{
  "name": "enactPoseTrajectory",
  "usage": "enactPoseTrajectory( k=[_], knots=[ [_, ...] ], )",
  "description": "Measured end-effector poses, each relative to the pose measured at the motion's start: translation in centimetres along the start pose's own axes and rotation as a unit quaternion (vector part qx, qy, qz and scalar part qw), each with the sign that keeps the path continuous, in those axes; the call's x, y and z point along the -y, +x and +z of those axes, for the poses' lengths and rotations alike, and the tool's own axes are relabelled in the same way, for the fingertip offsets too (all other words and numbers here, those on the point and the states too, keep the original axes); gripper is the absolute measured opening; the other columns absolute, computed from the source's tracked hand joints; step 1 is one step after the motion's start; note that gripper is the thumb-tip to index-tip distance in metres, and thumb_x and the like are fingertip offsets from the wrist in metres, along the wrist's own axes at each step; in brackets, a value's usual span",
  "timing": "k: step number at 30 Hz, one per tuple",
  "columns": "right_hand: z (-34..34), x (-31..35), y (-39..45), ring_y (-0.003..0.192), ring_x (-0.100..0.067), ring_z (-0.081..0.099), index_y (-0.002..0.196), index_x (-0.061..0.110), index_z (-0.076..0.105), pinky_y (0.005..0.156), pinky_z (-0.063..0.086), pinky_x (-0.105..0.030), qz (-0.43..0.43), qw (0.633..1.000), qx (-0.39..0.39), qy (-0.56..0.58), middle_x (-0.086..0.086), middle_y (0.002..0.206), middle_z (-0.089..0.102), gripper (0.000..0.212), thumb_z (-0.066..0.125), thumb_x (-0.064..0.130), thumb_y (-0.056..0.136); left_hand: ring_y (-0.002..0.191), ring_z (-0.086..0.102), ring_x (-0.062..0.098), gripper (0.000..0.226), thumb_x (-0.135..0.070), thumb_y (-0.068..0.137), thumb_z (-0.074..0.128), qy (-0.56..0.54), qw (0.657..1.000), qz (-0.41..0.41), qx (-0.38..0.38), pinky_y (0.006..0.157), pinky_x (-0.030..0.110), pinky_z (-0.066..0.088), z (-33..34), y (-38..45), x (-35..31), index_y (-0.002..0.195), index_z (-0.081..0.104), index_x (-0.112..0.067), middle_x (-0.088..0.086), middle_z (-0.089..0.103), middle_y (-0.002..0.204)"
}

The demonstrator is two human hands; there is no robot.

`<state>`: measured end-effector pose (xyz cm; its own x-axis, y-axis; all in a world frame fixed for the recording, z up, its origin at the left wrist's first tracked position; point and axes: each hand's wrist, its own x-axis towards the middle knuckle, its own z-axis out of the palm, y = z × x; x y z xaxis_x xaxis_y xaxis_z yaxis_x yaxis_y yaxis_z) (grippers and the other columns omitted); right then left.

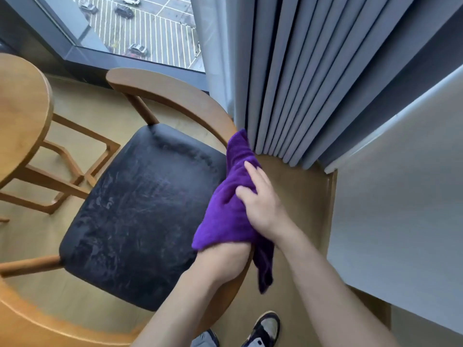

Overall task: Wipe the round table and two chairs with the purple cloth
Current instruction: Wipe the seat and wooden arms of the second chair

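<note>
The fluffy purple cloth [225, 216] looks plush beside the scuffed, glossy black leather seat [140, 214] and smooth wooden chair frame [172, 93]

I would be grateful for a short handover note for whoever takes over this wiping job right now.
Left hand: hidden under the purple cloth, grip not visible.
Right hand: pressing the cloth from above, fingers curled on it.
Cloth lies on the curved wooden backrest of the chair, beside the grey curtain.
Black seat shows streaks, possibly wiped. Round table at left.
Left: cannot tell beyond this backrest; second chair unclear.
</note>
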<state>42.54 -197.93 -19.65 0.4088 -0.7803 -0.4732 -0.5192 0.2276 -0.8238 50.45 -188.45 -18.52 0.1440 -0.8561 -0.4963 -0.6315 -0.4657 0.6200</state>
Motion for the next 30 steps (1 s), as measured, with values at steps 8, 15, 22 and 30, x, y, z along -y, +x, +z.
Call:
enactPoseTrajectory(
  k=[8, 15, 22, 30],
  knots=[
    [-1.2, 1.9, 12.3, 0.114, -0.038, 0.059, 0.102, 0.016, 0.067, 0.091, 0.044, -0.038, 0.021, 0.989, -0.125, -0.077, -0.017, 0.116, 0.07, 0.021, 0.047, 0.022, 0.103, 0.123, 0.052, 0.006, 0.035, -0.039, 0.1, 0.039, -0.068, 0.987, 0.079, -0.124, 0.099, 0.03, 0.045, 0.8, 0.5, 0.5, 0.133, 0.052, -0.037, -0.022, 0.054, 0.136],
    [-0.3, 4.7, 9.7, 0.11, -0.027, 0.061, 0.121, 0.021, 0.065, 0.093, 0.046, -0.035, -0.103, 0.966, -0.216, -0.102, -0.003, 0.116, 0.069, 0.026, 0.055, 0.028, 0.097, 0.105, 0.056, -0.001, 0.058, -0.062, 0.085, 0.053, -0.145, 0.969, 0.028, -0.198, 0.083, 0.029, 0.052, 0.8, -0.3, 1.1, 0.137, 0.032, -0.048, -0.028, 0.035, 0.133],
    [0.4, 2.1, 7.6, 0.129, -0.028, 0.042, 0.148, 0.034, 0.036, 0.108, 0.041, -0.044, -0.098, 0.952, -0.08, -0.28, -0.001, 0.145, 0.032, 0.067, 0.059, 0.018, 0.088, 0.103, 0.057, -0.003, 0.044, -0.056, 0.08, 0.054, -0.219, 0.964, 0.001, -0.149, 0.085, 0.024, 0.05, -0.1, 1.8, 1.0, 0.122, 0.041, -0.054, -0.029, 0.053, 0.114],
    [0.9, 5.4, 15.5, 0.138, -0.027, 0.04, 0.157, 0.033, 0.026, 0.107, 0.044, -0.048, -0.181, 0.926, -0.014, -0.331, 0.002, 0.161, 0.024, 0.072, 0.059, 0.032, 0.093, 0.124, 0.053, 0.008, 0.045, -0.026, 0.098, 0.055, -0.316, 0.905, -0.046, -0.283, 0.108, 0.039, 0.046, -7.8, 12.6, 1.3, 0.142, 0.049, -0.034, -0.01, 0.05, 0.135]
  ],
)
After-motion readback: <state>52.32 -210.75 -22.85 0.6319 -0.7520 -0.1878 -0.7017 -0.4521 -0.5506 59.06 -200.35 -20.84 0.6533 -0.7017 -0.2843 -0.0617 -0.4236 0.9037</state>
